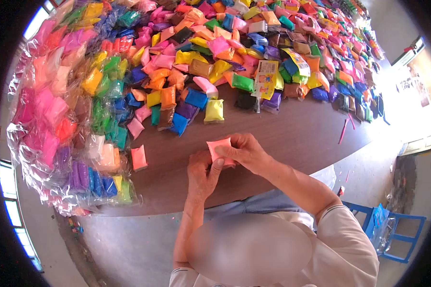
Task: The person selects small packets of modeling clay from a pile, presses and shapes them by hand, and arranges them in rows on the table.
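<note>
Near the front edge of the brown table (177, 177), my left hand (203, 173) and my right hand (246, 153) are together around a small salmon-pink packet (218, 147). The right thumb presses on the packet's face, with the right fingers behind it. My left thumb touches its lower part, and the left fingers are curled and partly hidden. Another salmon-pink packet (139, 158) lies on the table to the left of my hands. Beyond the hands, a pale yellow packet (214, 111) lies at the near edge of the pile.
A large pile of coloured packets (208, 48) covers the far side. Clear bags of packets (52, 110) line the left side. A printed card (266, 79) lies on the pile. Pink strips (343, 131) are at the right edge. A blue chair (407, 234) stands at the lower right.
</note>
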Demonstrator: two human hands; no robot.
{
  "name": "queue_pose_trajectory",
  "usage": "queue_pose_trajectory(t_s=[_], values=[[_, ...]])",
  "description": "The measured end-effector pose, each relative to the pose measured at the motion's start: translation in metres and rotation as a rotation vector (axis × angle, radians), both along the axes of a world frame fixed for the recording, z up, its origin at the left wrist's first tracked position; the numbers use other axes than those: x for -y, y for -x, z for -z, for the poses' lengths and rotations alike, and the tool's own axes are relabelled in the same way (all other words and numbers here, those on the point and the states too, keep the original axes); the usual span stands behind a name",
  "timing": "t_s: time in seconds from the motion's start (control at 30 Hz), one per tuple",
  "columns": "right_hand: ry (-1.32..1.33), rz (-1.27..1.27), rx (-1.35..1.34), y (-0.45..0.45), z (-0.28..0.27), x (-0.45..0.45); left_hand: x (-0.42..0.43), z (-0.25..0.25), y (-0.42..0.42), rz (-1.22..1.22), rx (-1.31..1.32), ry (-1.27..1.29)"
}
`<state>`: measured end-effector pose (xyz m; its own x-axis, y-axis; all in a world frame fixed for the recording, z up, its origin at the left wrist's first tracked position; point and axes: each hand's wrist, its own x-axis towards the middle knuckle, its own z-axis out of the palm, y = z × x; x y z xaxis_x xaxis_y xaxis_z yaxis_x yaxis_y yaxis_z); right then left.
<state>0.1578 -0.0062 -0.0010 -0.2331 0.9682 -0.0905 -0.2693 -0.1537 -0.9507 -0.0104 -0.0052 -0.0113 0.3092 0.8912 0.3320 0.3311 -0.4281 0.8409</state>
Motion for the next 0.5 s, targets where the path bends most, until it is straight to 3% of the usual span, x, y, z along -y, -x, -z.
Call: queue_pose_trajectory(t_s=[0.3, 0.5], values=[[0.003, 0.079, -0.133, 0.005, -0.013, 0.006, 0.000, -0.002, 0.003, 0.044, -0.035, 0.032], [-0.006, -0.075, -0.056, -0.002, -0.006, 0.002, -0.001, -0.008, 0.003, 0.058, -0.105, -0.060]])
